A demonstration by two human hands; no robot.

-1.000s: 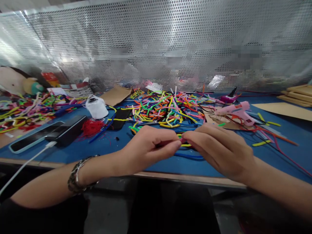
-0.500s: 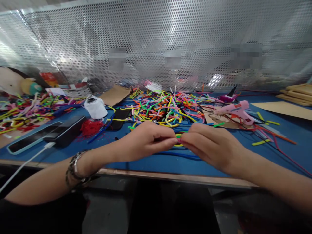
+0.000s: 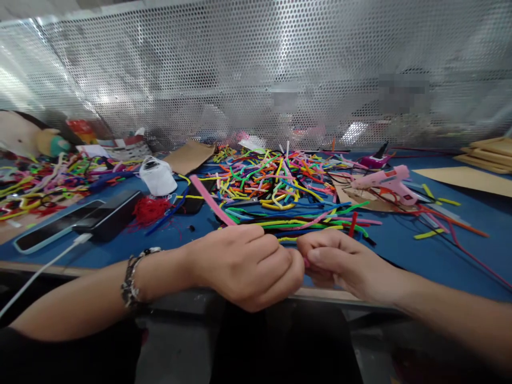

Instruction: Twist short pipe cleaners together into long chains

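Observation:
My left hand [image 3: 252,266] is closed in a fist at the table's front edge. From its top a pink pipe cleaner [image 3: 212,200] sticks up toward the far left. My right hand [image 3: 340,261] touches the left one, its thumb and forefinger pinched on a small pink bit that looks like the same pipe cleaner; most of it is hidden by the fingers. A short red piece [image 3: 352,224] stands up behind my right hand, and I cannot tell whether it is held. Just beyond both hands lie several long pipe cleaners [image 3: 296,221] in green, yellow, blue and black.
A heap of mixed pipe cleaners [image 3: 272,176] covers the table's middle. At right rests a pink glue gun [image 3: 386,184] on cardboard. Left of my hands are red yarn [image 3: 150,210], a black box [image 3: 108,213] with a white cable and a phone [image 3: 56,226]. A perforated metal panel [image 3: 248,69] stands behind.
Both hands have come lower and closer to me. My left hand has turned and closed into a fist, and the pink pipe cleaner now shows above it. The row of pipe cleaners behind is uncovered.

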